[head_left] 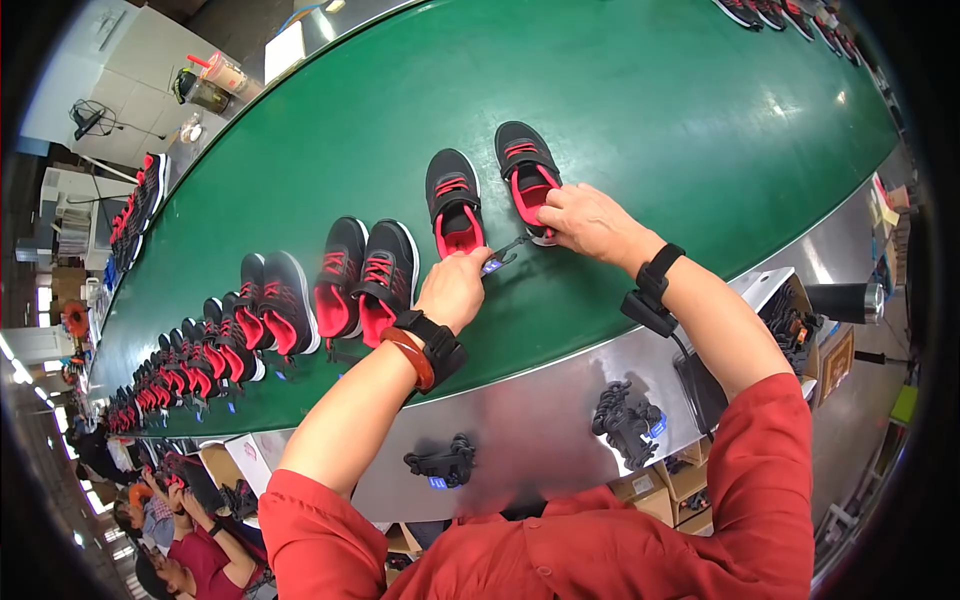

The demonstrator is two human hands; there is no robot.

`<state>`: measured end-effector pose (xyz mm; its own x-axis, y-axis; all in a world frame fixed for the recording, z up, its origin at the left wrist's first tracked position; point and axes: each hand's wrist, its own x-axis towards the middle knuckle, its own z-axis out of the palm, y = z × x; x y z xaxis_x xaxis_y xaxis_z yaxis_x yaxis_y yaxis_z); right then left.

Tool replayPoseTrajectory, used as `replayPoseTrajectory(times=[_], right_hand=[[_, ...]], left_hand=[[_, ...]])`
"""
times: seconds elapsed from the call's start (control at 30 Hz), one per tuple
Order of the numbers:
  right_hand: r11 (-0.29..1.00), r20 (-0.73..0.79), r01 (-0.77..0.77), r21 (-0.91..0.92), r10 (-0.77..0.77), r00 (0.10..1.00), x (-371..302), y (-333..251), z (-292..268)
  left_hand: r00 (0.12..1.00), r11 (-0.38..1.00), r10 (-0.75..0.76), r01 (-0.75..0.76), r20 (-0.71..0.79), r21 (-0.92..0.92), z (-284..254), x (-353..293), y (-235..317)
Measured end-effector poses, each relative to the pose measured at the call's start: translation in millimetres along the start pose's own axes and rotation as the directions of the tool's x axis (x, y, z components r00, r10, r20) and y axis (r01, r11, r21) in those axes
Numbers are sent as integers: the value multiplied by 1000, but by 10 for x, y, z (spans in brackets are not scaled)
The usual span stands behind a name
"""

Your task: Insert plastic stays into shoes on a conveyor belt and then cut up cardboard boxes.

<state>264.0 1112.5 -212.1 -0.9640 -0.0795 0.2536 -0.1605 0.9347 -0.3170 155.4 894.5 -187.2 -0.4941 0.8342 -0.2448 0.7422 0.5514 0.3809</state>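
Observation:
Two black sneakers with red lining and laces stand side by side, toes pointing away: the left sneaker (453,190) and the right sneaker (522,160). Between their heels stretches a black plastic shoe hook (515,246) with a small blue tag (490,266). My left hand (452,290) is closed at the left sneaker's heel, pinching the hook's end by the tag. Closed fingers of my right hand (592,225) grip the heel of the right sneaker; their tips hide whether the hook's other end is in them.
Pairs of matching sneakers (378,270) line the green belt (640,90) to the left. Black hook piles (440,462) (625,420) lie on the metal ledge (520,430) before me. More shoes (790,15) sit far right. Co-workers (205,550) are at lower left.

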Motion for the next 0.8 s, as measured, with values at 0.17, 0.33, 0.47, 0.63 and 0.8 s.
replayPoseTrajectory(times=[0.17,0.33,0.47,0.63,0.8], right_hand=[[985,10,100,-142,-100,995,-7,-138,-7],[977,-3,83,-194,-85,996,34,-288,111],[967,20,75,-244,-72,997,64,-324,181],[961,115,73,-266,-44,992,70,-411,193],[987,20,-104,123,102,995,-183,-510,328]], left_hand=[[999,998,-3,1,39,58,25,-42,-18],[1000,999,5,-5,3,34,69,-103,-55],[999,999,30,-31,30,41,71,-142,-75],[986,972,163,-165,-30,-166,76,-243,-177],[984,945,178,-173,-8,-278,250,-372,-340]])
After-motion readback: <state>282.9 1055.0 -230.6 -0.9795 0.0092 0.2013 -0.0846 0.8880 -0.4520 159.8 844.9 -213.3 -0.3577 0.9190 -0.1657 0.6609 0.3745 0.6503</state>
